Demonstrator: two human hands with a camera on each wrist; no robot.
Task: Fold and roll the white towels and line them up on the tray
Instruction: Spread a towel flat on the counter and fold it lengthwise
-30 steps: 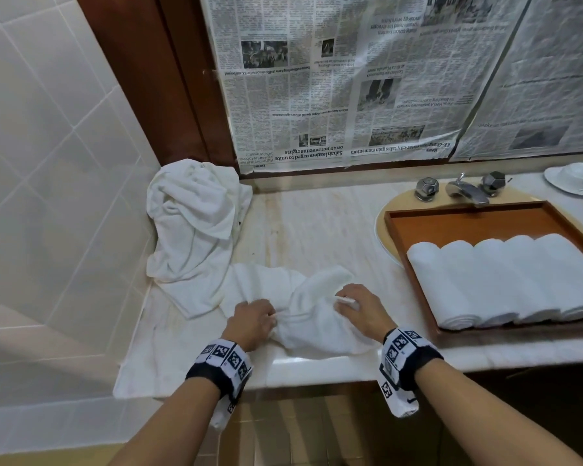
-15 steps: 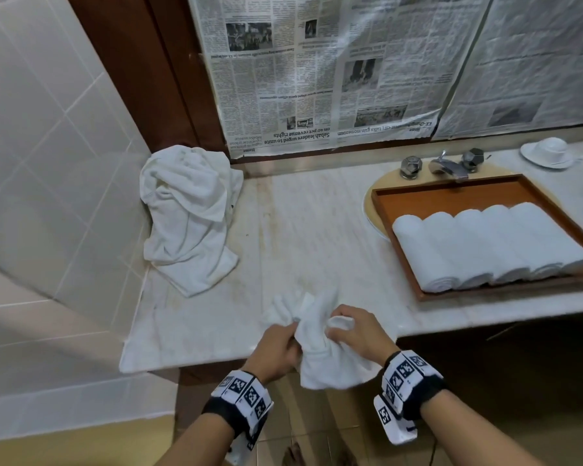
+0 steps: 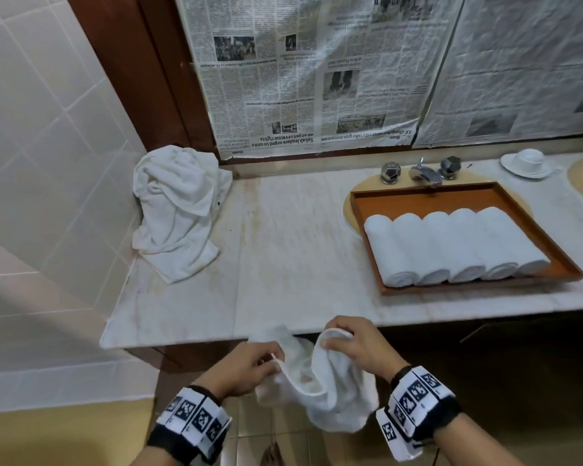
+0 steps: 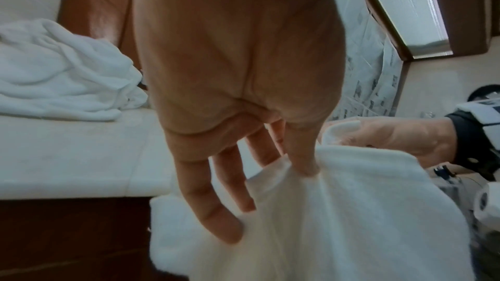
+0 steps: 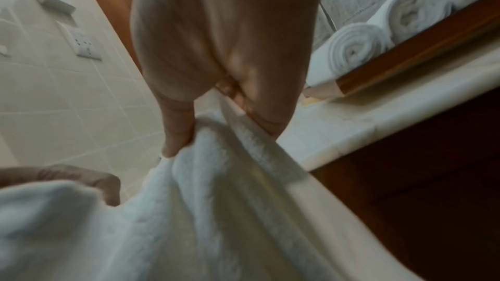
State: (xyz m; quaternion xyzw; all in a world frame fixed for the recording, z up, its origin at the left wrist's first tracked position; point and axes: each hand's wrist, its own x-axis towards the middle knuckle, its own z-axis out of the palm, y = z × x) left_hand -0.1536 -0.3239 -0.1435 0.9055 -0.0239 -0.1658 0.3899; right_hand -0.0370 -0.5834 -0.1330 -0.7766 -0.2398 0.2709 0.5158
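1. Terry-cloth white towel [image 3: 320, 391], limp and crumpled, hangs off the counter's front edge; left hand [image 3: 246, 368] and right hand [image 3: 357, 348] each pinch its hem.
2. Marble counter [image 3: 283, 247]: wooden tray [image 3: 418, 196] at 2 o'clock holding five rolled towels [image 3: 451, 247]; towel heap [image 3: 175, 210] at 10 o'clock.

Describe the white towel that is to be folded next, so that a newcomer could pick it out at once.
Start at the pale marble counter and follow it to its front edge, near the person. There a crumpled white towel hangs in the air, gripped by the left hand and the right hand. Unlike the five rolled white towels on the brown wooden tray and the heaped white towels in the corner, it rests on nothing.
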